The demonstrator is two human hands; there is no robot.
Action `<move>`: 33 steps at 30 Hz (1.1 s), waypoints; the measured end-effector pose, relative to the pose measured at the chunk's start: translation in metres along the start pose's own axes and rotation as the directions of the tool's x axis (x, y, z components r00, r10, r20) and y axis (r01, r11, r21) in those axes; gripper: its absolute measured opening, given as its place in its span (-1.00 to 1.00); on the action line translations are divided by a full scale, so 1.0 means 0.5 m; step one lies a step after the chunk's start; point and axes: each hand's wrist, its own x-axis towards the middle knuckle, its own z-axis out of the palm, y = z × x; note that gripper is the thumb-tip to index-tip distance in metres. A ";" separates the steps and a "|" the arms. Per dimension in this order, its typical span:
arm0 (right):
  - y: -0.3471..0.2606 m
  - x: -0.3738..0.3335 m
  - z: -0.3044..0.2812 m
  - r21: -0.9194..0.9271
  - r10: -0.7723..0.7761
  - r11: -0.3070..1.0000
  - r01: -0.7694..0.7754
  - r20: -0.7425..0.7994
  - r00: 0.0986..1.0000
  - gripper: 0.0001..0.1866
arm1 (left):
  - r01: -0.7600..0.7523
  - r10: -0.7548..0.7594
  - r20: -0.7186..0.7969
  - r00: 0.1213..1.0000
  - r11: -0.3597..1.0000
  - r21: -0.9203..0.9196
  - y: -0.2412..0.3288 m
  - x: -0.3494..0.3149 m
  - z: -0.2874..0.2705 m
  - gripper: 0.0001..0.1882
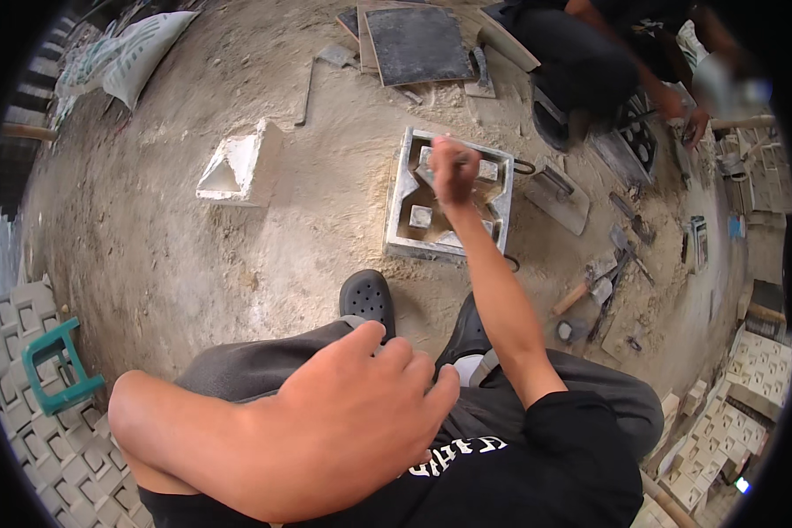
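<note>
A square metal-framed mould [398,207] lies on the sandy ground in front of my feet, with pale raised blocks and corner pieces inside. My right hand [455,169] is over its far part, the fingers curled into a fist and slightly blurred. Anything within that fist is hidden. Closer to me, my left hand [365,400] hovers over my lap, back upward, its fingers loosely bent and apart. Nothing shows in it. To the left of the mould stands a white block-shaped piece [253,167] with a triangular hollow.
Dark flat boards [418,46] lie beyond the mould. On the right are a flat trowel [559,198] and several hand tools [603,282]. Another person's hand [697,128] works by a dark mould [629,145]. A green stool [62,365] and white sacks [136,62] are at left.
</note>
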 end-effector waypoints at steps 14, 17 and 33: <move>-0.031 0.065 0.041 0.241 0.257 0.938 -0.250 0.002 0.967 -0.57 | 0.055 -0.053 0.068 0.996 0.998 -0.030 0.003 0.010 -0.010 -0.36; -0.039 0.031 0.012 0.146 0.238 0.965 -0.217 -0.147 0.960 -0.57 | 0.012 -0.012 0.022 1.000 1.000 -0.003 0.010 0.011 -0.006 -0.37; -0.047 -0.006 -0.004 0.082 0.192 0.981 -0.178 -0.205 0.960 -0.61 | -0.003 0.002 0.022 1.000 0.999 0.036 0.010 0.020 -0.010 -0.38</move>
